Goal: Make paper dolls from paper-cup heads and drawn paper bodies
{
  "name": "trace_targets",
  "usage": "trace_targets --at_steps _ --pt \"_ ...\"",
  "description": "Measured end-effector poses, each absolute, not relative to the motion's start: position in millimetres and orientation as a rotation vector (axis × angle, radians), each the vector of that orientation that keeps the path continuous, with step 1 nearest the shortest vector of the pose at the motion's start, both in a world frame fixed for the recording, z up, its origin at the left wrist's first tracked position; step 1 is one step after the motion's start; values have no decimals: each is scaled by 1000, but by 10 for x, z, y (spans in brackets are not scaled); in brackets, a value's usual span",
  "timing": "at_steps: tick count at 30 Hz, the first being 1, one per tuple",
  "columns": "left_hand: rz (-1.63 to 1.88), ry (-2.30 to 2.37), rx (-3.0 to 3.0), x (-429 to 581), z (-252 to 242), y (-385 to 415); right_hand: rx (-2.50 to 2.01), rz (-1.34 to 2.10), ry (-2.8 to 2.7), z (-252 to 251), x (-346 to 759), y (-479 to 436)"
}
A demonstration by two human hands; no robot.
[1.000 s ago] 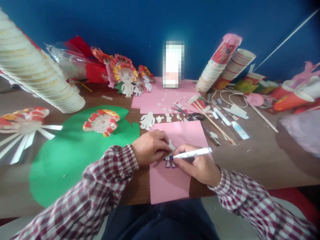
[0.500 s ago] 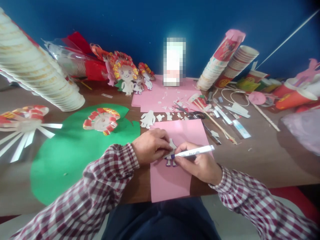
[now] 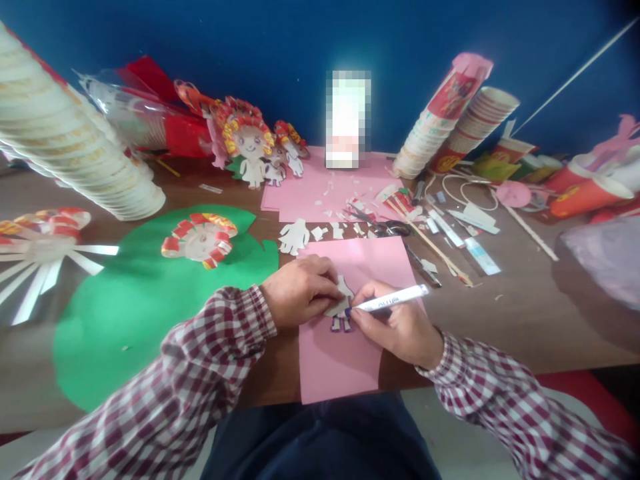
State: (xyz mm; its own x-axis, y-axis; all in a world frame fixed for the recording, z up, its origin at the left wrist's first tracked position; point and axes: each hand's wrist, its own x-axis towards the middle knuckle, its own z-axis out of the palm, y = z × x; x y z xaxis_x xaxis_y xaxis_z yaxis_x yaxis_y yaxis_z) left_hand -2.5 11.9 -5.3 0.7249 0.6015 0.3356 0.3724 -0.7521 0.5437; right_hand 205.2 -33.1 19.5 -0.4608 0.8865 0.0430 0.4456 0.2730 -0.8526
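Note:
My right hand (image 3: 406, 330) is closed around a white acrylic marker (image 3: 393, 299), its purple tip end at the right side of a small white paper figure (image 3: 342, 288). Purple lines edge the legs of that figure. Bent fingers of my left hand (image 3: 303, 288) press the figure against a pink paper sheet (image 3: 340, 367) and partly cover it. Just beyond the sheet lies another white paper cutout (image 3: 294, 237).
Left of the pink sheet, a green paper shape (image 3: 125, 300) carries a curled red-and-white paper head (image 3: 200, 241). Scissors (image 3: 390, 228) lie among scraps behind. Tall cup stacks (image 3: 85, 133) lean at left, others (image 3: 435, 127) at right. A glowing, blurred-out screen (image 3: 349, 120) stands at the back.
The marker tip has shifted slightly right and up along the figure's edge. My left hand stays pressed on the figure. The whole view has moved a little.

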Motion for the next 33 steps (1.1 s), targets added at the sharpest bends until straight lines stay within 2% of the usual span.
trace_targets --at_steps 17,33 --pt "697 759 2489 -24 -29 99 -1172 1364 -1649 177 2096 -322" --pt "488 1029 2599 109 127 -82 -1113 1498 -1272 248 2140 -219"
